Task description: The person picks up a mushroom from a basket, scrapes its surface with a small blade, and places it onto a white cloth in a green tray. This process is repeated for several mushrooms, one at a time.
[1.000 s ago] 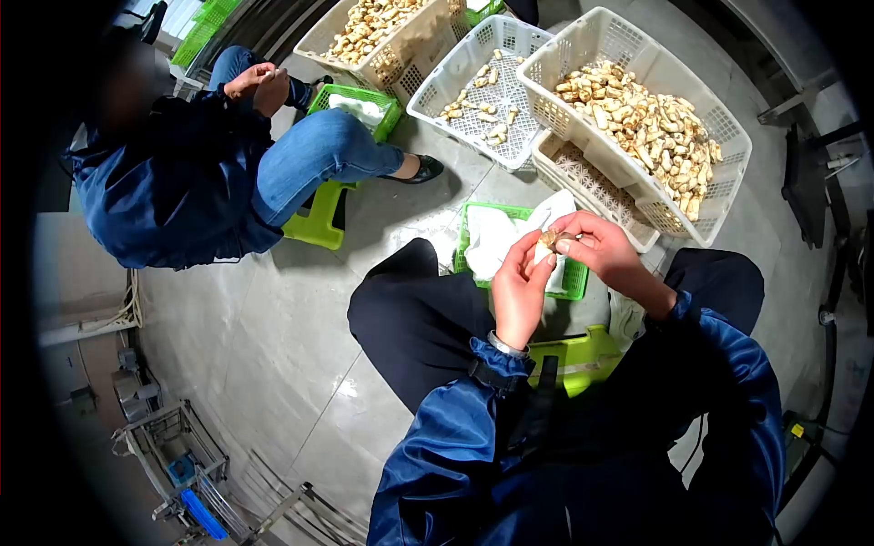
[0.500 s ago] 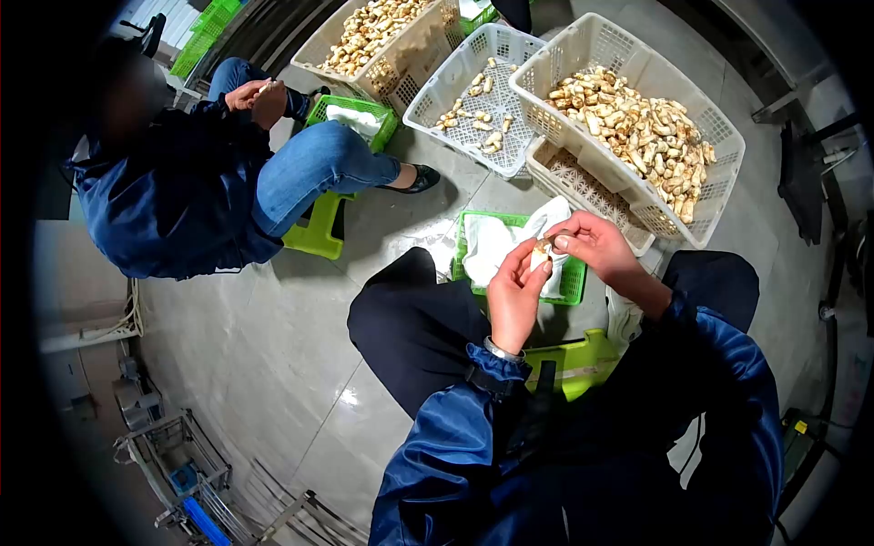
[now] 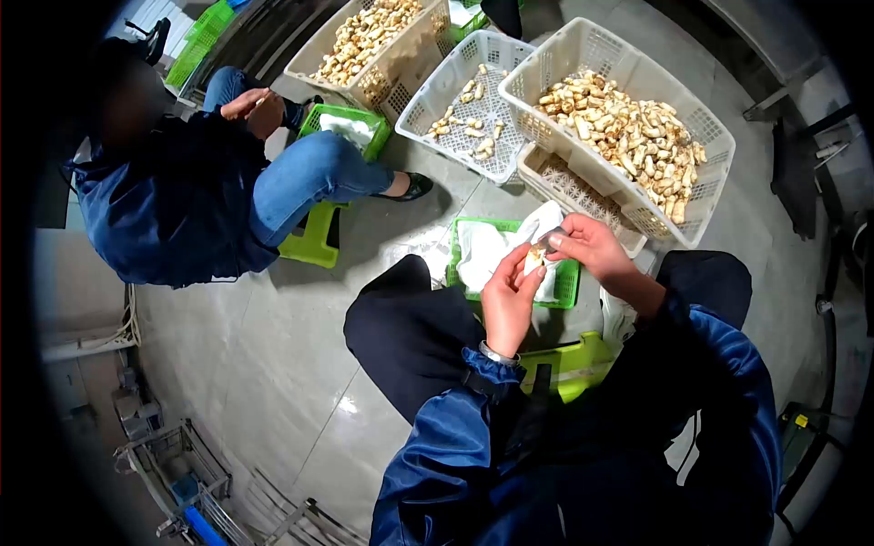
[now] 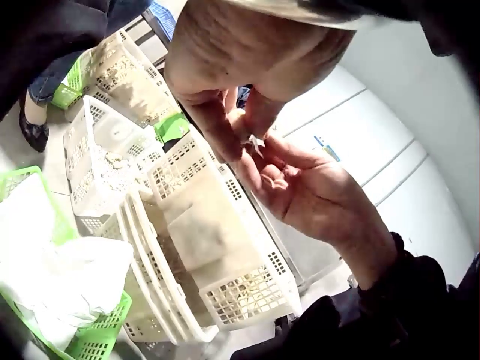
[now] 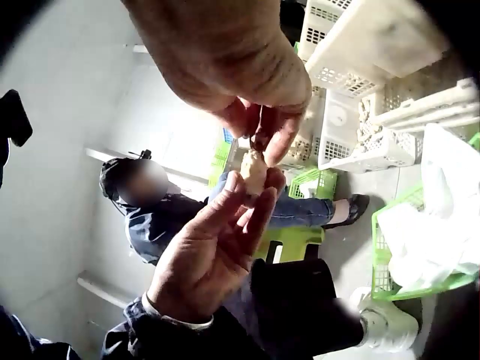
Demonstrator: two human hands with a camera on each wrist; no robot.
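Note:
My left hand (image 3: pixel 509 305) pinches a small cream-coloured mushroom (image 5: pixel 255 174) between thumb and fingertips, one end pointing up toward my other hand. My right hand (image 3: pixel 596 257) grips a small thin metal blade (image 5: pixel 260 122), mostly covered by its fingers, right at the mushroom's upper end. In the left wrist view a whitish bit (image 4: pixel 256 142) shows between the fingertips of both hands. Below the hands, a green basket (image 3: pixel 566 289) on the floor holds white cloth or plastic (image 3: pixel 480 255).
A large white crate (image 3: pixel 715 196) piled with mushrooms (image 3: pixel 628 132) leans over another crate (image 3: pixel 574 187). Left of it, a shallower crate (image 3: pixel 428 100) holds several mushrooms. Another person (image 3: pixel 164 200) sits at left by a second green basket (image 3: pixel 378 136). A green stool (image 3: pixel 583 359) stands below my lap.
The right hand's fingers and blade have shifted slightly at the mushroom's end, and more of the mushroom's pale side shows. The head view has turned a little, moving the crates left and down.

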